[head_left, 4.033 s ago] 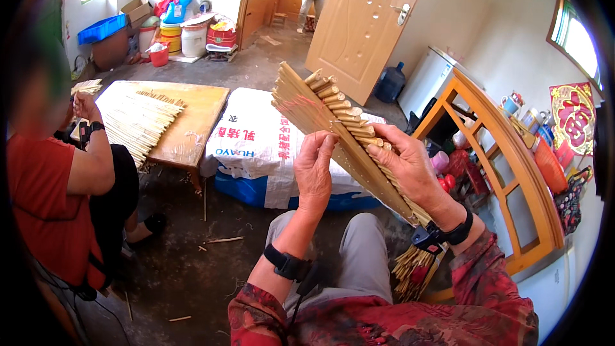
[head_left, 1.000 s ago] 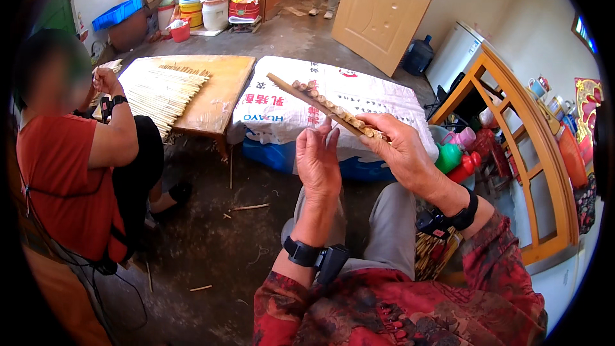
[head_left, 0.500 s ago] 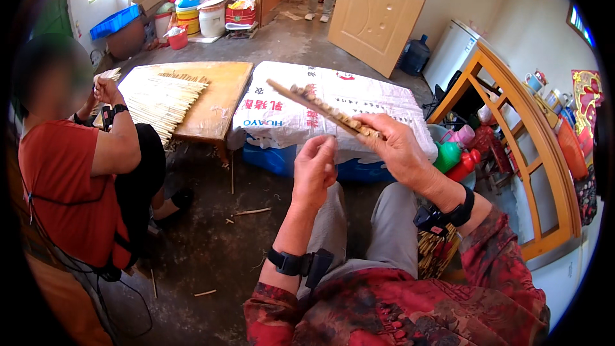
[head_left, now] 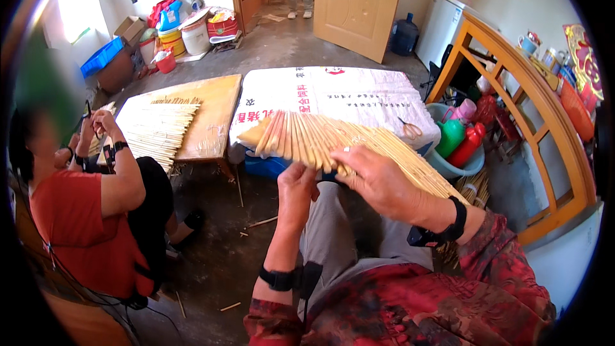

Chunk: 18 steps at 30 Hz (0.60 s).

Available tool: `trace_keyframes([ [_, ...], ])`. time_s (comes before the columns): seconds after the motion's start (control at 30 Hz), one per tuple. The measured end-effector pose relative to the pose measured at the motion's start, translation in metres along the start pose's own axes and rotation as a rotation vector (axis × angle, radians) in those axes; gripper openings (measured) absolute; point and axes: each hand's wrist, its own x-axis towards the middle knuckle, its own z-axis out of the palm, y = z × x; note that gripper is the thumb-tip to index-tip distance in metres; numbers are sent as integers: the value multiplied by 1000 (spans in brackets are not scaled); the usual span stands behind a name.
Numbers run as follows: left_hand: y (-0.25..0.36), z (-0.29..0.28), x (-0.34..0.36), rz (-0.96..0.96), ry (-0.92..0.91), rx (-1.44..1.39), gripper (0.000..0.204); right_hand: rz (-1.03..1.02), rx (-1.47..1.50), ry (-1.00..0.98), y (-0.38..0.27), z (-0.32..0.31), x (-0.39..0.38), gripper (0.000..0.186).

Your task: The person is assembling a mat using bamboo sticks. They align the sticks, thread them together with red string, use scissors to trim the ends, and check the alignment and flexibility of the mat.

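Note:
A row of pale straw-coloured sticks joined side by side into a mat (head_left: 295, 138) is spread like a fan in front of me, above the covered table. My right hand (head_left: 381, 182) grips its near edge, thumb on top and the other fingers partly hidden. Just left of it, my left hand (head_left: 298, 195) is closed in a pinch against the mat's near edge; whatever its fingertips hold is too small to make out. Behind the mat, scissors (head_left: 410, 129) lie on the white printed sheet (head_left: 365, 93) covering the table.
To the left, a person in a red top (head_left: 83, 218) sits by a wooden table (head_left: 214, 106) bearing another stick mat (head_left: 160, 129). A blue basin (head_left: 464, 165) with bottles and a wooden frame (head_left: 532, 147) stand right. Loose sticks (head_left: 261, 222) lie on the floor. Another person stands by the door (head_left: 359, 6).
The mat was edge-on and now has its flat face turned up and fanned out. My left hand has come up against its near edge; my right hand keeps its grip, now lower.

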Motion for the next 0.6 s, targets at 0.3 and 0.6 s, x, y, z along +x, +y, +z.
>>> trace_keyframes([
  [0.3,-40,-58,-68,319,-263,897,33,-84,-50,-79,-1,39,-73,43],
  [0.6,-36,-70,-104,480,-598,1335,37,-80,50,-251,10,46,-97,53],
])
